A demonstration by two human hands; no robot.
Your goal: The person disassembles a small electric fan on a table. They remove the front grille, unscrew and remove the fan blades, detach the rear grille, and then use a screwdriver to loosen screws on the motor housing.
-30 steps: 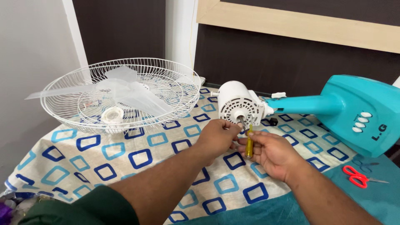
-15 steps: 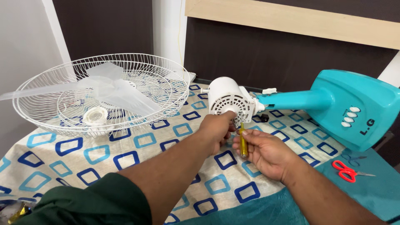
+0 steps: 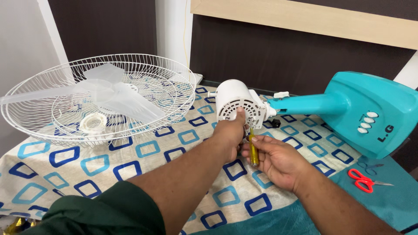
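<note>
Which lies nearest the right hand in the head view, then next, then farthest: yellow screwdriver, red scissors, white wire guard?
1. Yellow screwdriver, held in the right hand.
2. Red scissors, off to its right on the bedcover.
3. White wire guard, far left.

Screwdriver (image 3: 253, 153) tip hidden behind left hand (image 3: 229, 132); fan base (image 3: 374, 111) cut off right.

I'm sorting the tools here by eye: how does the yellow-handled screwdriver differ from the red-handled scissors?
The yellow-handled screwdriver stands nearly upright in the right hand, while the red-handled scissors lie flat and untouched on the teal sheet. The screwdriver sits close under the white fan motor housing; the scissors lie far to the right, below the teal fan base. Both have bright plastic handles and metal working ends.
</note>
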